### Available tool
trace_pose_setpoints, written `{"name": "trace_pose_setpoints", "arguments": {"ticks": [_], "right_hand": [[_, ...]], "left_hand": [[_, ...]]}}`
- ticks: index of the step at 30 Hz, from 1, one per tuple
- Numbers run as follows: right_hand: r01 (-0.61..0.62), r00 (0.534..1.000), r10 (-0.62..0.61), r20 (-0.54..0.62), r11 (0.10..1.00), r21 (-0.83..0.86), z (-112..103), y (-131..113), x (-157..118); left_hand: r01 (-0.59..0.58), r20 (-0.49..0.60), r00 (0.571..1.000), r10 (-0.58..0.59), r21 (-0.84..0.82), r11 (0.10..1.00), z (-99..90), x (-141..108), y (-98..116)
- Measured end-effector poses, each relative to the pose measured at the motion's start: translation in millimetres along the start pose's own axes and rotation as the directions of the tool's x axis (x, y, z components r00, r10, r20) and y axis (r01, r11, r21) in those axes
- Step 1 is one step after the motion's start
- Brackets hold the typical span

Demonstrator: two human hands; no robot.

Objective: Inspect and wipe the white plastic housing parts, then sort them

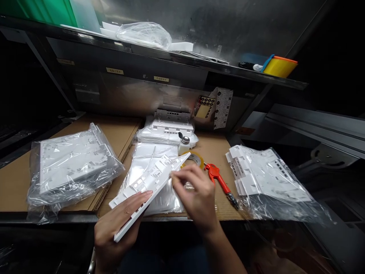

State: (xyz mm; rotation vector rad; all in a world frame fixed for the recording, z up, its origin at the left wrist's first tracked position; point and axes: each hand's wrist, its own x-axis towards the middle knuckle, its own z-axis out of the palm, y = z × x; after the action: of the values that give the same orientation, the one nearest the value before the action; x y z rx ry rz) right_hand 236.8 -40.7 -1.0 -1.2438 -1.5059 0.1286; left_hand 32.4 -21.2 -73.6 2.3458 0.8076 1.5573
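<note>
A white plastic panel with clips and slots along it is held tilted above the bench. My left hand wraps round its lower end, fingers across the face. At the panel's right edge, my right hand is closed in a pinch, the fingertips close to or touching the edge. What the pinch holds, if anything, I cannot make out. Beneath the panel lies a stack of clear plastic bags. Just beyond are a roll of tape and a small bottle with a metal top.
Bagged white panels lie at left and right. More white panels rest on bags at the back. A red air gun is on the cardboard. Overhead, a shelf carries a yellow container.
</note>
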Motion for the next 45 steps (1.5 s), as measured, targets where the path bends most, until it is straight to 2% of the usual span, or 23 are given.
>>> {"name": "trace_pose_setpoints", "arguments": {"ticks": [2,3,7,9,12,15,17,20,24,32,35,37,40,42,45], "right_hand": [[-0.053,0.997,0.05,-0.06,0.997,-0.052,-3,5,5],[-0.055,0.997,0.052,-0.052,0.997,-0.06,-3,4,5],[0.093,0.991,-0.095,0.095,0.995,0.031,6,-14,-9],[0.118,0.986,-0.125,0.111,0.991,0.068,8,-17,-12],[0.007,1.0,-0.007,0.012,1.0,0.017,-1,2,1],[-0.098,0.986,0.09,-0.142,0.994,-0.052,-17,30,23],[-0.118,0.979,0.105,-0.176,0.991,-0.065,-23,42,32],[-0.116,0.979,0.101,-0.179,0.99,-0.075,-25,45,35],[-0.112,0.982,0.096,-0.163,0.989,-0.092,-18,36,27],[-0.009,1.0,0.01,0.007,0.998,-0.059,10,2,8],[0.024,0.994,-0.023,0.107,1.0,-0.013,23,-15,-3],[0.062,0.984,-0.066,0.168,0.998,0.032,33,-29,-14],[0.152,0.967,-0.166,0.194,0.985,0.087,43,-46,-28],[0.183,0.958,-0.2,0.203,0.978,0.101,44,-48,-30],[0.111,0.975,-0.115,0.189,0.993,0.032,32,-28,-19]], "left_hand": [[0.021,0.003,1.0,-0.02,-0.018,1.0,-0.2,0,0],[0.023,0.006,1.0,-0.023,-0.02,1.0,0.0,-1,0],[-0.006,0.001,1.0,0.006,-0.006,1.0,0.9,-3,-3],[-0.017,-0.004,1.0,0.017,-0.012,1.0,0.0,-2,-3],[0.004,-0.035,0.999,-0.005,-0.031,0.999,-2.8,-1,-1],[0.055,-0.039,0.998,-0.057,-0.051,0.997,-4.1,-2,2],[0.12,-0.037,0.992,-0.124,-0.079,0.99,-3.5,-3,4],[0.226,-0.063,0.97,-0.235,-0.126,0.966,-2.1,-4,5],[0.272,-0.062,0.957,-0.284,-0.154,0.95,-0.6,-3,2],[0.31,-0.09,0.939,-0.332,-0.197,0.93,5.4,3,-1],[0.323,-0.095,0.934,-0.345,-0.193,0.927,6.0,6,-1],[0.314,-0.088,0.938,-0.336,-0.202,0.928,5.2,7,0],[0.306,-0.04,0.946,-0.321,-0.209,0.929,3.2,10,2],[0.295,-0.021,0.952,-0.306,-0.208,0.933,2.1,11,4],[0.255,-0.048,0.962,-0.269,-0.195,0.947,1.1,11,3]]}}
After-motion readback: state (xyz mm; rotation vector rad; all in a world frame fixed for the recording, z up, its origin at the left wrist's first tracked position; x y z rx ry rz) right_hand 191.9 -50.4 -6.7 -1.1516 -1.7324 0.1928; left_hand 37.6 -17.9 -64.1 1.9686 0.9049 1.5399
